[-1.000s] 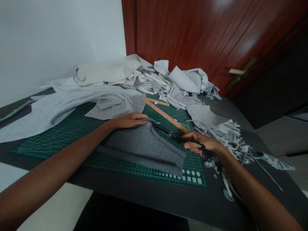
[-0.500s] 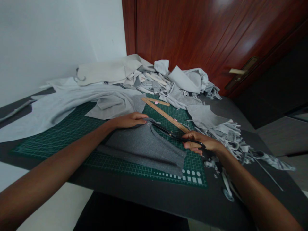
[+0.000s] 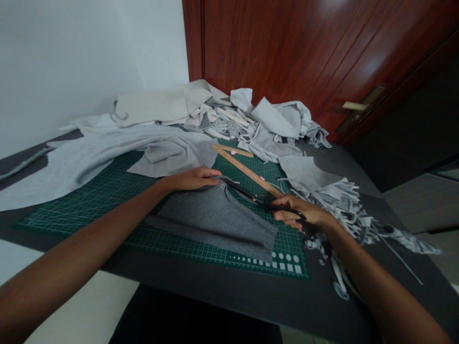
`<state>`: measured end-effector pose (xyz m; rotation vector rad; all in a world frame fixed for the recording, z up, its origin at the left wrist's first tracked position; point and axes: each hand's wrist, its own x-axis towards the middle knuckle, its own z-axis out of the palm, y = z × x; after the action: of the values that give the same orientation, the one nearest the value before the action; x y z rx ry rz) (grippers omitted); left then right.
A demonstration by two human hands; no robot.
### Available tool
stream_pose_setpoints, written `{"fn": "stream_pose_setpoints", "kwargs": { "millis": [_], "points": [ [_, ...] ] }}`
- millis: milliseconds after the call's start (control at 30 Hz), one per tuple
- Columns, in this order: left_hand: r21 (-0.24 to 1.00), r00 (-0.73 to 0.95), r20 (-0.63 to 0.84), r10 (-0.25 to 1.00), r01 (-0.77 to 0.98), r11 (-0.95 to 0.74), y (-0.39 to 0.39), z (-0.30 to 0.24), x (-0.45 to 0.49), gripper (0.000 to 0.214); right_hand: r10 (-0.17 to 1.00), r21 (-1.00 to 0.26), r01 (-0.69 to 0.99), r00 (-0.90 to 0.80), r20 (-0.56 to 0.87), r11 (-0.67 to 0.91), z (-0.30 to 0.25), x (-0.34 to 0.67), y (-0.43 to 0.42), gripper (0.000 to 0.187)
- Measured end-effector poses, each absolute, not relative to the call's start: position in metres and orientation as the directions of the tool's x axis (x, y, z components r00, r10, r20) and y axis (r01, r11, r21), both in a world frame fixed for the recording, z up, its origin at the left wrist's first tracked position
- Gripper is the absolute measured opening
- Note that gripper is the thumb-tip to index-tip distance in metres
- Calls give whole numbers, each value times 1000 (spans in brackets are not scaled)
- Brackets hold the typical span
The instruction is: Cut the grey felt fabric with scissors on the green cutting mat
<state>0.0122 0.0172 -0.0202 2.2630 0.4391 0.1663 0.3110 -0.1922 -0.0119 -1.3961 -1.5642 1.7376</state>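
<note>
A dark grey piece of fabric lies over the green cutting mat, its far edge lifted a little. My left hand pinches that edge between thumb and fingers. My right hand is wrapped round the handles of black scissors. Their blades point left along the fabric's upper edge, close to my left fingertips; the tips are partly hidden by the cloth. Just beyond the scissors a wooden ruler lies slantwise on the mat.
Light grey cloth covers the mat's far left. Offcuts are heaped along the back, near a folded cream cloth. More scraps lie at the right beside my right arm. A wall and a wooden door stand behind the table.
Almost nothing differs. Both hands, the scissors and the dark grey fabric keep nearly the same places; the whole view has shifted very slightly.
</note>
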Motion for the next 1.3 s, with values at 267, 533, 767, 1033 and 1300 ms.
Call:
{"fn": "stream_pose_setpoints", "kwargs": {
  "millis": [267,533,767,1033,1300],
  "points": [
    [771,942,0,336,214,-599,14,-14,13,29,781,-895,380,-473,-407,-236,-14,316,-188,48],
    [773,899,213,384,86,-629,16,-18,9,21,781,-905,337,-477,-402,-260,-1,315,-189,51],
    [703,815,316,486,143,-697,12,-8,4,27,764,-904,360,-509,-396,-229,-2,315,-189,54],
    [635,747,355,562,248,-731,18,-6,0,34,766,-902,360,-502,-402,-238,-2,315,-189,55],
    [664,764,357,537,196,-721,13,-2,1,35,774,-907,364,-504,-383,-212,-6,318,-190,56]
  ]
}}
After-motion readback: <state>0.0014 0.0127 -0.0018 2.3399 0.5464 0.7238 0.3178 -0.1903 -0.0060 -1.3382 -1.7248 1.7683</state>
